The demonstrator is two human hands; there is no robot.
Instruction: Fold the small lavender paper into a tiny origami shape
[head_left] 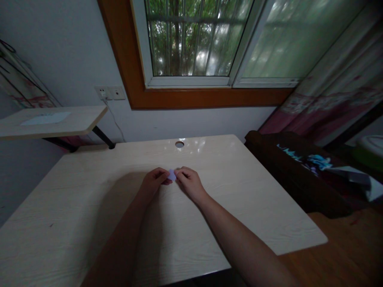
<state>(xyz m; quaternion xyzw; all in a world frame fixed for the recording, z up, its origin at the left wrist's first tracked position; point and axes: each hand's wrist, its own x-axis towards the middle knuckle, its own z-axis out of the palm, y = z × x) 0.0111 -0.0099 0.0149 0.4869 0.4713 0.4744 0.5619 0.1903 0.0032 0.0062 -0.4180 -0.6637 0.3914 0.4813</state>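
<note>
Bare forearms nearest the lens: left forearm (125, 231) running in from about 7 o'clock, right forearm (239, 231) from about 4, converging above the pale table (254, 191). Clock read with 12 toward the window (197, 40).

Small lavender piece (172, 175), thin, paper-like, sits between the two sets of fingertips, a little above picture centre-line of the forearms' meeting. From the left hand (156, 176) it lies at 3 o'clock; from the right hand (189, 178), at 9. Neither hand nearer: both touch it.

Left fingers: thumb and forefinger pinched on its 9 o'clock edge. Right fingers: same grip, 3 o'clock edge. Whether it clears the tabletop or rests there, cannot tell.

Orientation: visible part seems a touch taller than wide, narrowing toward 12. True long axis uncertain; fingers cover both side edges.

Round cable hole (179, 144) near 12 o'clock of the piece, well apart; raised shelf (89, 127) out at 10.
</note>
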